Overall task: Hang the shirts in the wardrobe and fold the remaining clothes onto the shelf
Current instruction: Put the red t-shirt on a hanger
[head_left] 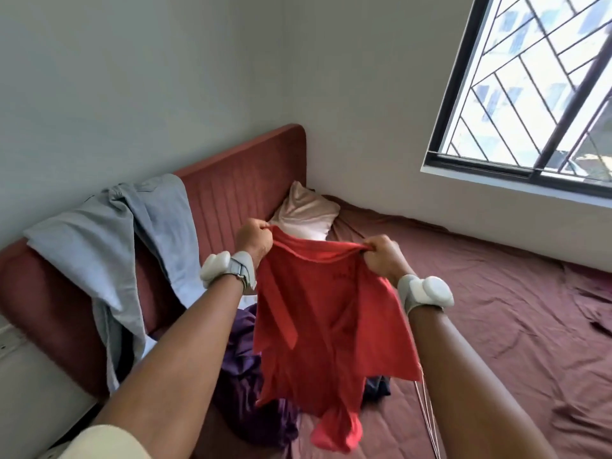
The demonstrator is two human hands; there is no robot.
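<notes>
A person holds a red shirt (318,313) up above a bed (496,326), the left hand (253,241) and right hand (384,256) each pinching its top edge so the cloth hangs between and below them. Beneath it lies a purple garment (245,376); grey clothes (109,246) drape over the headboard (238,180), near a pillow (306,215).

Bed (496,309) covered by a wrinkled maroon sheet, taken as the landmark. At its head end stands a ribbed, rust-red padded headboard (238,180). A pale pink pillow (306,215) leans in the corner where headboard and mattress meet. Above the bed's far side, a dark-framed sliding window (536,94) with a diagonal metal grille is set in the white wall (132,77).
</notes>
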